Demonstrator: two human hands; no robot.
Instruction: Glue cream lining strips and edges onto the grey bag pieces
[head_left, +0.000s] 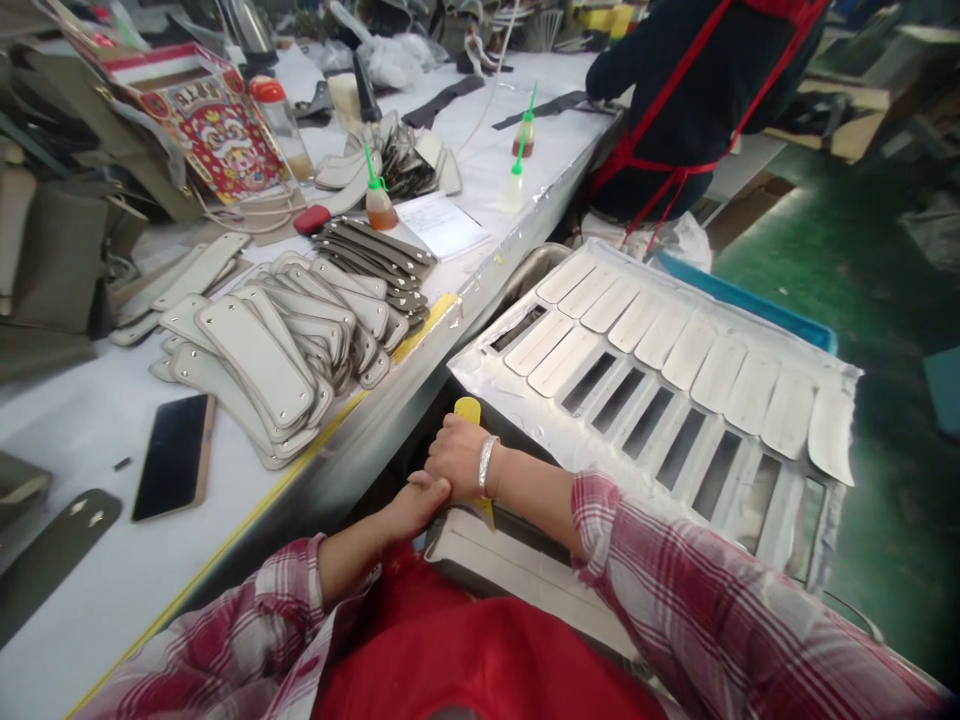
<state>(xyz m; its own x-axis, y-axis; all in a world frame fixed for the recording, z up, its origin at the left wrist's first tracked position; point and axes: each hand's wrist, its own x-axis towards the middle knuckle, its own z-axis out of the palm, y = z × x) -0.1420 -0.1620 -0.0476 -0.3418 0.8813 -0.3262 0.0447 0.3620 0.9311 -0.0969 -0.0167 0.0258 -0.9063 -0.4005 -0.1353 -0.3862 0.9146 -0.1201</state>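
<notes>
My right hand (pixel 459 455), with a silver bracelet at its wrist, is closed around a flat yellow tool (pixel 467 408). The tool's rounded end sticks out above the fist and another yellow part shows below it. Against it rests my left hand (pixel 417 508), thumb bent and the other fingers tucked out of sight; what it grips is hidden. Just below both hands lies a long off-white padded piece (pixel 525 570) with a dark side, close to my red apron (pixel 480 660).
A white slotted rack (pixel 510 400) holding pale strips stands at right. On the table (pixel 67 410) lie a pile of grey straps (pixel 255 360), a phone (pixel 172 455), and green-tipped bottles (pixel 379 205). A co-worker in red apron straps (pixel 675 110) is beyond.
</notes>
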